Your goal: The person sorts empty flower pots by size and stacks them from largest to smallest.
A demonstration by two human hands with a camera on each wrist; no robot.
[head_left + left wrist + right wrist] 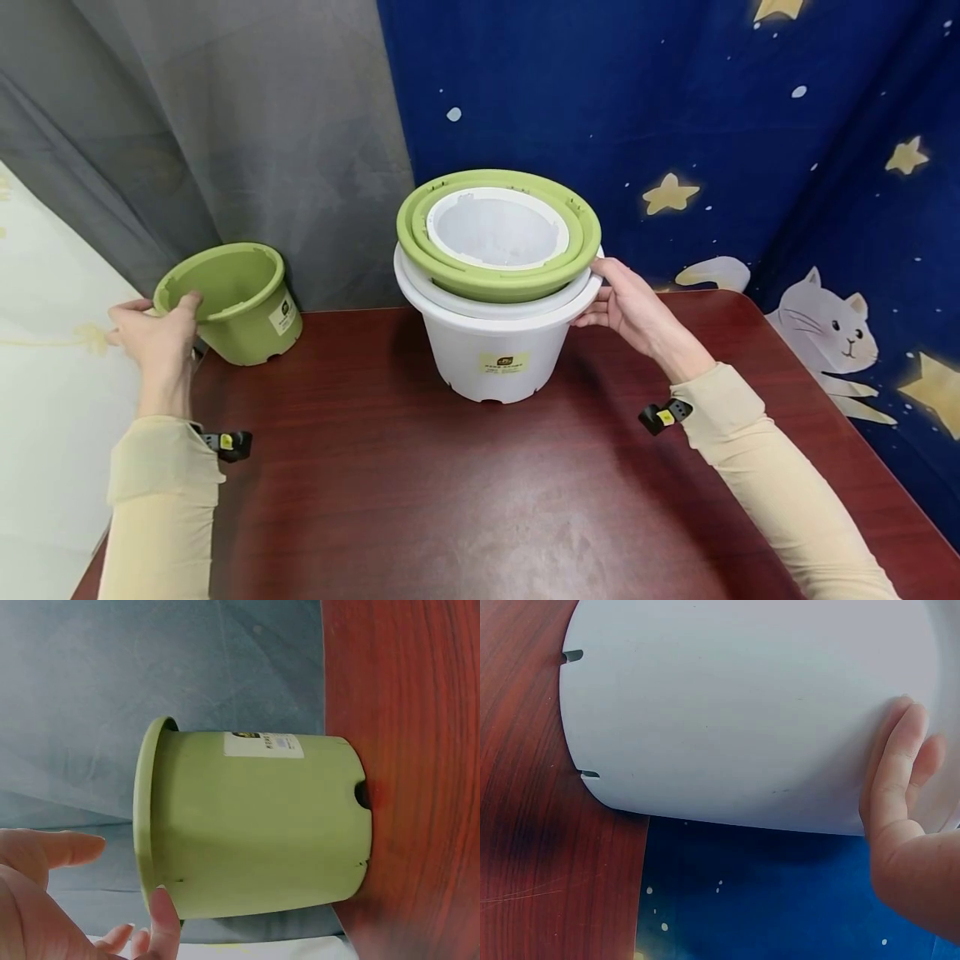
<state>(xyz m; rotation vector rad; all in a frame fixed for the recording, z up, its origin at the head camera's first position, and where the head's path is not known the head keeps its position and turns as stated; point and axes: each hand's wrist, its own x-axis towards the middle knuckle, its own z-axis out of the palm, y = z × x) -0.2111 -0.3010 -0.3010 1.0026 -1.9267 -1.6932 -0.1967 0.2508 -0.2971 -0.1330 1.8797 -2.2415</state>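
On the table's far left stands a green flowerpot (247, 329) with a pale label. My left hand (159, 333) is at its near rim; in the left wrist view one fingertip touches just under the rim (144, 817), while the thumb stands apart from it. At the middle back stands a large white flowerpot (468, 350), upright, with smaller pots nested in it: green flowerpots (412, 242) and a small white flowerpot (498, 225) innermost. My right hand (633, 312) grips the large pot's right rim, thumb on top, fingers against the wall (727, 712) below.
The dark red wooden table (450, 492) spreads in front of the pots. A grey curtain (300, 150) and a blue curtain (540, 92) with stars and a cat hang close behind. A white surface (45, 400) borders the table on the left.
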